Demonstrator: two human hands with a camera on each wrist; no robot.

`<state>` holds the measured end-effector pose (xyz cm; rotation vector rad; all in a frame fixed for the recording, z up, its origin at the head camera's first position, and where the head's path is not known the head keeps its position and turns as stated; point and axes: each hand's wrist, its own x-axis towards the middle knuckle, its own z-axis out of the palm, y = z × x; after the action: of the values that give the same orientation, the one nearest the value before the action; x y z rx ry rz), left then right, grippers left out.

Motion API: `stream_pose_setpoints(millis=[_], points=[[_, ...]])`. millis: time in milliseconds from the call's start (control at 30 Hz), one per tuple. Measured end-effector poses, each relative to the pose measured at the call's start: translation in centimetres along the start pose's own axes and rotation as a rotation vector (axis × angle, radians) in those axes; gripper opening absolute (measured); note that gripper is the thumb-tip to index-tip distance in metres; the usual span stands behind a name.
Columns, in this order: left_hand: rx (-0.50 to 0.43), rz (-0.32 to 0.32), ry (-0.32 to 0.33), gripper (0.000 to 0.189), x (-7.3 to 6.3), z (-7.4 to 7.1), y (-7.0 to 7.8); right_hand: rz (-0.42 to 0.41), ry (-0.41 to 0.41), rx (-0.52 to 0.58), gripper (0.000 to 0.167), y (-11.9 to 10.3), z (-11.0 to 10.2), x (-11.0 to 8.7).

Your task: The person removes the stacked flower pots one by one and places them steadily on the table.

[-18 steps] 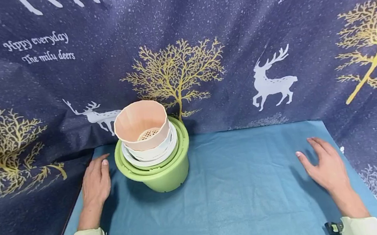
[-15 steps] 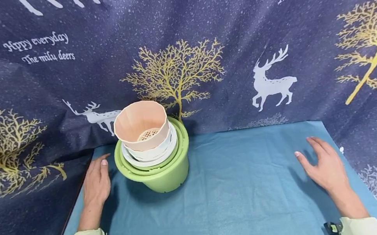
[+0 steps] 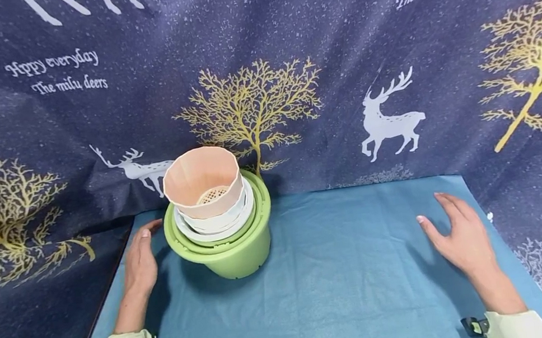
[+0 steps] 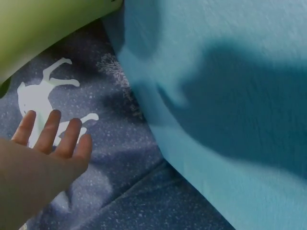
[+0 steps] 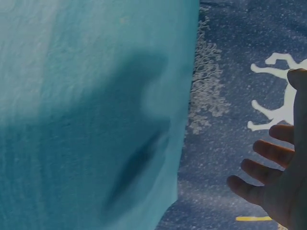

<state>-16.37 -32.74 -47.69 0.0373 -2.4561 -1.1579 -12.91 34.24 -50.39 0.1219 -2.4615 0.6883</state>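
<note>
A nested stack of flowerpots stands at the back left of the table. On top is a peach pot (image 3: 200, 172) with a perforated bottom, tilted a little. Below it sit a white pot (image 3: 216, 222) and a white rim (image 3: 248, 211), all inside a larger green pot (image 3: 241, 254). My left hand (image 3: 139, 264) hovers just left of the green pot, apart from it, fingers extended. In the left wrist view part of the green pot (image 4: 43, 28) shows above that hand (image 4: 53, 158). Over the table's right side my right hand (image 3: 464, 235) holds nothing, its fingers spread.
A blue cloth (image 3: 335, 279) covers the table. Behind it and at the sides hangs a dark blue curtain (image 3: 282, 15) printed with deer and golden trees. The green pot stands close to the curtain at the back edge.
My right hand has shifted slightly left and farther forward. The left hand has turned a little and come nearer the green pot. The pots have stayed in place.
</note>
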Motion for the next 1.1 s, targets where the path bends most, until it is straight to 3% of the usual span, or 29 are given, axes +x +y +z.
stream_pose_setpoints(millis=[167,500,800,1100], points=[[-0.133,-0.069,-0.05,0.063,0.0,0.0,0.8,-0.022,0.025,0.018,0.066,-0.7,-0.2,0.4],[-0.397,-0.091,-0.144,0.065,-0.3,0.3,1.8,-0.065,0.039,0.027,0.068,-2.1,-0.4,1.1],[-0.42,-0.109,-0.248,0.065,-0.6,0.4,2.0,-0.107,0.046,0.041,0.07,-3.3,-0.3,1.7],[-0.541,-0.098,-0.328,0.065,-0.5,1.0,2.1,-0.113,0.023,0.054,0.072,-5.0,-0.1,2.4]])
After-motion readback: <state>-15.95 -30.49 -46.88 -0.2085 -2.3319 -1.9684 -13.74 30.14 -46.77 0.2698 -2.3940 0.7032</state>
